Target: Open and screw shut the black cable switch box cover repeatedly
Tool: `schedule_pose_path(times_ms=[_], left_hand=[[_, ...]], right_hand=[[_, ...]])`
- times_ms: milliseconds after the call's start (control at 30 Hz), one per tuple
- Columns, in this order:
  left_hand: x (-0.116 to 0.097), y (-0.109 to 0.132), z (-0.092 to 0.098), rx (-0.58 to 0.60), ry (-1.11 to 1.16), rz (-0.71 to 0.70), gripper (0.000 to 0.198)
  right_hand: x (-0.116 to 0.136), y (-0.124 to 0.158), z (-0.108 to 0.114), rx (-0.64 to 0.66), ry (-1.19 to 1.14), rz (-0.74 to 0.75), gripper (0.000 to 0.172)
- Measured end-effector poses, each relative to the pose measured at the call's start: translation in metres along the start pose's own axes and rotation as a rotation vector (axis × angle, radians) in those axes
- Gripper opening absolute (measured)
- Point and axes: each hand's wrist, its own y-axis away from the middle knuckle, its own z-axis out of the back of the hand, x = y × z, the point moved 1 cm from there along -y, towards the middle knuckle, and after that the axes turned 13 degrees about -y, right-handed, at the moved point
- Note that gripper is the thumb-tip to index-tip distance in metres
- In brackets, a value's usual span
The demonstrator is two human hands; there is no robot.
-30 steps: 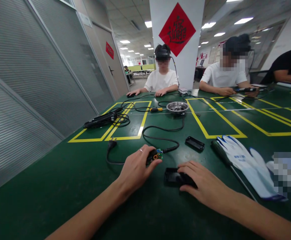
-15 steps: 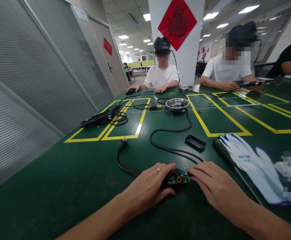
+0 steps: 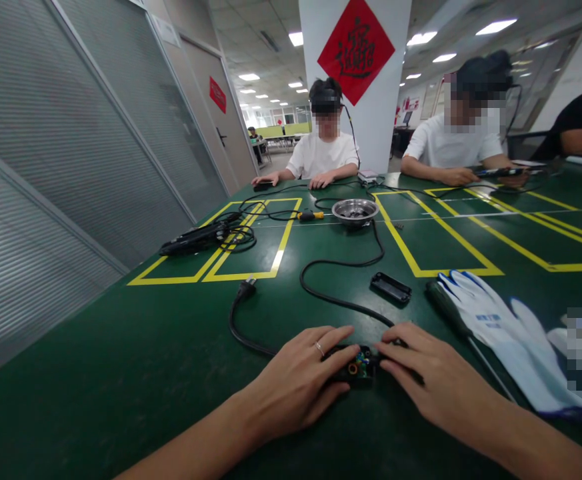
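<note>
An opened power adapter (image 3: pixel 355 371) with its circuit board showing lies on the green table in front of me. My left hand (image 3: pixel 298 370) is closed around its left part, thumb at the near edge and fingers over the top, one fingertip on the board. At the adapter's right end, my right hand (image 3: pixel 418 363) pinches the black cable (image 3: pixel 343 305) where it meets the board. The left side of the adapter is hidden under my fingers. A black power cord with a two-pin plug (image 3: pixel 247 287) runs from behind my left hand. Beyond my right hand lies an empty black case half (image 3: pixel 391 289).
To the right are white gloves (image 3: pixel 501 333) and a long screwdriver (image 3: pixel 485 357). Farther back stand a metal bowl (image 3: pixel 355 211) with small dark parts, a yellow-handled screwdriver (image 3: pixel 311 216) and a bundle of black cables (image 3: pixel 205 235). Two people sit across the table.
My left fingers have shifted right, one coming down onto the board. The board's green near edge has given way to a dark edge. My right hand still pinches the cable end.
</note>
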Motion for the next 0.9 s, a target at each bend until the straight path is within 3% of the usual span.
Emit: schedule_pose_path(times_ms=[133,233,333,500,733,900], left_hand=[[0.001,0.000,0.000,0.060,0.043,-0.064,0.048],[0.002,0.001,0.000,0.058,0.069,-0.055,0.048],[0.003,0.003,0.001,0.044,0.090,-0.048,0.047],[0.002,0.002,0.001,0.042,0.107,-0.046,0.047],[0.002,0.003,0.004,0.031,0.145,-0.052,0.053],[0.009,0.005,0.005,-0.091,0.165,0.049,0.043]], right_hand=[[-0.035,-0.018,0.016,-0.208,0.125,-0.124,0.039],[-0.062,-0.030,0.015,-0.209,0.183,-0.163,0.047],[-0.076,-0.034,0.011,-0.169,0.177,-0.161,0.036],[-0.079,-0.029,0.011,-0.187,0.151,-0.182,0.033],[-0.076,-0.029,0.016,-0.345,0.075,-0.228,0.041],[-0.069,-0.027,0.022,-0.445,0.008,-0.262,0.040]])
